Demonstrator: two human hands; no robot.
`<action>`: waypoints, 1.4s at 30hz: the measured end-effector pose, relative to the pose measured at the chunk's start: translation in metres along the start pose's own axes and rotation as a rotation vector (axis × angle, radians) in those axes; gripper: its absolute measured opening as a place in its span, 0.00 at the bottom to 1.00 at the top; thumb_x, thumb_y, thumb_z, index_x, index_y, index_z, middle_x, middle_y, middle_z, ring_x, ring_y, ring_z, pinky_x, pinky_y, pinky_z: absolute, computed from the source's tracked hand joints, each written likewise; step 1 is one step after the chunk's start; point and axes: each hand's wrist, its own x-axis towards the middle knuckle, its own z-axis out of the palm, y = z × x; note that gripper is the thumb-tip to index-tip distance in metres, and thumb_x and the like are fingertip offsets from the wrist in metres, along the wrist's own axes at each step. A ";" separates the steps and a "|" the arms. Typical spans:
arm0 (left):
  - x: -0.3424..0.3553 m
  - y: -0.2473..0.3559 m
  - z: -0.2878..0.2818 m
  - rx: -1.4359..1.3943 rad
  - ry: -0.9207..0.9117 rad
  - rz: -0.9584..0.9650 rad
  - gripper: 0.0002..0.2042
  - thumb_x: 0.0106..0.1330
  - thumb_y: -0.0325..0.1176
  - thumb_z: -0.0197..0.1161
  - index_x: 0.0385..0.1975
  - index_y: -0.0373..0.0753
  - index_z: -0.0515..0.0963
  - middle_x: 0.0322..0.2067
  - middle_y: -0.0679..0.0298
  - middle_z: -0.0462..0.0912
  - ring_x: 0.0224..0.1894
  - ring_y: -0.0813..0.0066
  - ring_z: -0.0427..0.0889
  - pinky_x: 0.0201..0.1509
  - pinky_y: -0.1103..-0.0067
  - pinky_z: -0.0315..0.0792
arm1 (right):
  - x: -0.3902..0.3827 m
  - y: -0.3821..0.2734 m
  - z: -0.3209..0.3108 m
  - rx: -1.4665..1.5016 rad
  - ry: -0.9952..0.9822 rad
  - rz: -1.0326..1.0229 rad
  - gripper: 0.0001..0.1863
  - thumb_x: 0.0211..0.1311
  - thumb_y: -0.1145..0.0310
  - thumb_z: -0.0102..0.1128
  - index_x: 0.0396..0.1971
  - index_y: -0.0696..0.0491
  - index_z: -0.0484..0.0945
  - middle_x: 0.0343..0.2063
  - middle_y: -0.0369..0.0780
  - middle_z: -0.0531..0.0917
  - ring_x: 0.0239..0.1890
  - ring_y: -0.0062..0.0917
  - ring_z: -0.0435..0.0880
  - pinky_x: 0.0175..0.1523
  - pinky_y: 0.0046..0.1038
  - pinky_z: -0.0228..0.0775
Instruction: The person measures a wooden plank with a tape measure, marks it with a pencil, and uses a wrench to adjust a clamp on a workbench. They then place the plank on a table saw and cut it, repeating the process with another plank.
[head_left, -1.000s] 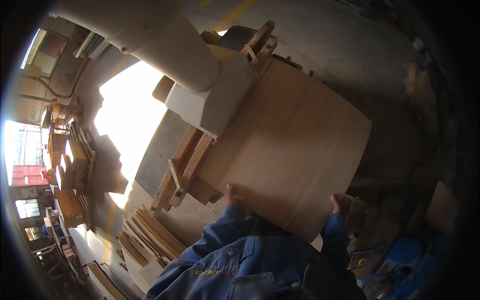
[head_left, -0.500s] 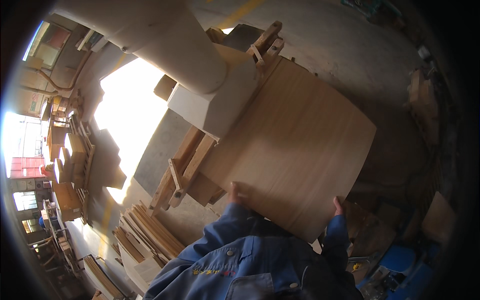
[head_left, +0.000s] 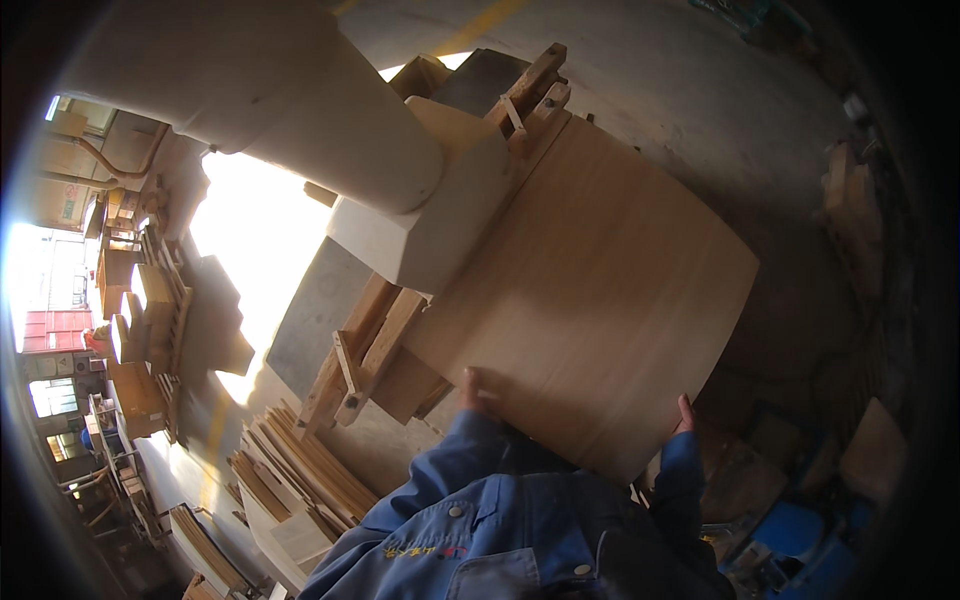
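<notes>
I see left hand (head_left: 478,393) touching wooden panel (head_left: 600,280) at 8 o'clock, right hand (head_left: 684,415) at 5 o'clock; fingers partly hidden, cannot tell if pinching.

Wood workshop: fat duct (head_left: 290,110) along upper-left edge of panel (head_left: 600,270), planks (head_left: 305,455) stacked beyond its left corner, yellow-lined floor (head_left: 650,85).

Stacked thin boards (head_left: 300,462) sit lower left, brown blocks (head_left: 153,288) farther left, and a blue thing (head_left: 790,528), maybe a stool, dim lower right.
</notes>
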 end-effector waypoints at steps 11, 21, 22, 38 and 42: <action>-0.008 0.009 0.015 -0.349 -0.059 -0.226 0.19 0.61 0.56 0.57 0.40 0.47 0.76 0.37 0.66 0.78 0.41 0.64 0.76 0.48 0.64 0.72 | 0.152 -0.181 0.011 -0.310 0.302 -0.805 0.20 0.58 0.57 0.61 0.46 0.51 0.74 0.35 0.33 0.77 0.41 0.20 0.77 0.43 0.24 0.70; -0.017 0.023 0.039 -0.140 -0.072 -0.104 0.27 0.58 0.64 0.53 0.41 0.43 0.76 0.27 0.57 0.79 0.25 0.62 0.76 0.26 0.70 0.71 | 0.223 -0.225 0.328 0.211 -0.147 -0.732 0.18 0.64 0.67 0.51 0.49 0.61 0.65 0.46 0.49 0.74 0.45 0.37 0.80 0.49 0.33 0.74; -0.021 0.026 0.045 -0.130 -0.087 -0.033 0.28 0.58 0.64 0.52 0.40 0.43 0.76 0.25 0.55 0.79 0.22 0.61 0.76 0.22 0.71 0.71 | 0.225 -0.218 0.349 0.224 -0.108 -0.699 0.17 0.64 0.67 0.51 0.48 0.61 0.67 0.44 0.49 0.75 0.43 0.36 0.80 0.48 0.32 0.75; -0.040 0.028 0.071 -0.432 -0.018 -0.145 0.19 0.60 0.52 0.61 0.35 0.41 0.74 0.28 0.59 0.78 0.28 0.65 0.77 0.32 0.68 0.74 | 0.328 -0.180 0.508 -1.589 -0.071 -0.852 0.32 0.55 0.45 0.51 0.53 0.53 0.72 0.51 0.47 0.76 0.55 0.39 0.73 0.58 0.34 0.64; -0.047 0.033 0.076 -0.458 -0.044 -0.158 0.20 0.63 0.54 0.55 0.38 0.41 0.72 0.37 0.56 0.76 0.41 0.58 0.74 0.47 0.61 0.69 | 0.371 -0.202 0.516 -1.589 -0.399 -0.697 0.28 0.53 0.50 0.53 0.49 0.54 0.75 0.47 0.46 0.79 0.49 0.36 0.77 0.54 0.32 0.66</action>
